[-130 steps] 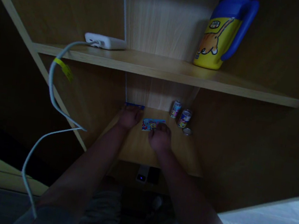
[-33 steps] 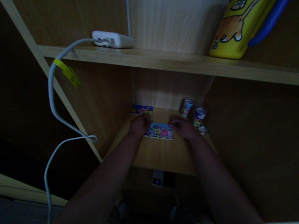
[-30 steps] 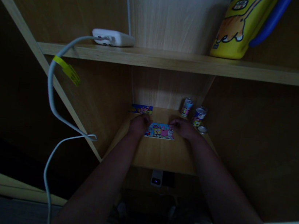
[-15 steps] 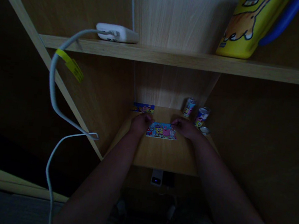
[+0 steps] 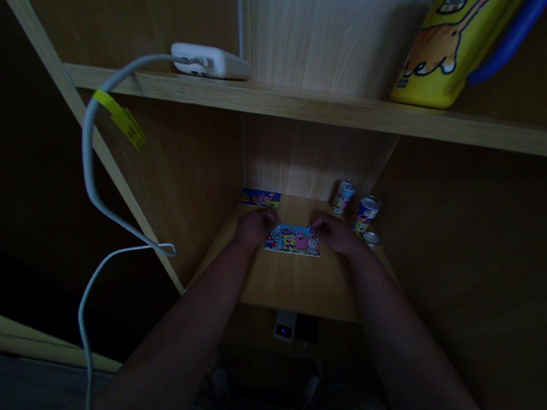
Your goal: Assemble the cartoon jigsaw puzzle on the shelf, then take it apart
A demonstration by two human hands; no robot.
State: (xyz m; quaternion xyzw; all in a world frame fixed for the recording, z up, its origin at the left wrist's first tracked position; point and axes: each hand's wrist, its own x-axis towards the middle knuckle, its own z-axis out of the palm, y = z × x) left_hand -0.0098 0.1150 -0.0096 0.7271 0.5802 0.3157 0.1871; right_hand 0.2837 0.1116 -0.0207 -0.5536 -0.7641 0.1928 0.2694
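A small rectangular cartoon picture (image 5: 293, 241) in bright colours lies flat on the pale wooden board (image 5: 300, 289). At its upper left corner is my left hand (image 5: 255, 225), with the fingers curled and pinched together at the edge. My right hand (image 5: 335, 233) is closed in the same way at the upper right corner. The dim light hides the exact contact of the fingertips. Behind my left hand lies a blue cartoon sheet (image 5: 259, 198). Two small cartoon-printed tins, one farther back (image 5: 343, 196) and one nearer (image 5: 366, 214), stand beyond my right hand.
A round metal lid (image 5: 371, 239) lies by the nearer tin. Overhead, a shelf (image 5: 287, 104) carries a white charger-like box (image 5: 211, 62) and a yellow mug (image 5: 438, 59) with a blue handle. A white cable (image 5: 88, 160) hangs at the left. Wooden walls close in both sides.
The whole view has shifted very slightly. Both hands stay at the picture's upper corners, and nothing else has visibly moved.
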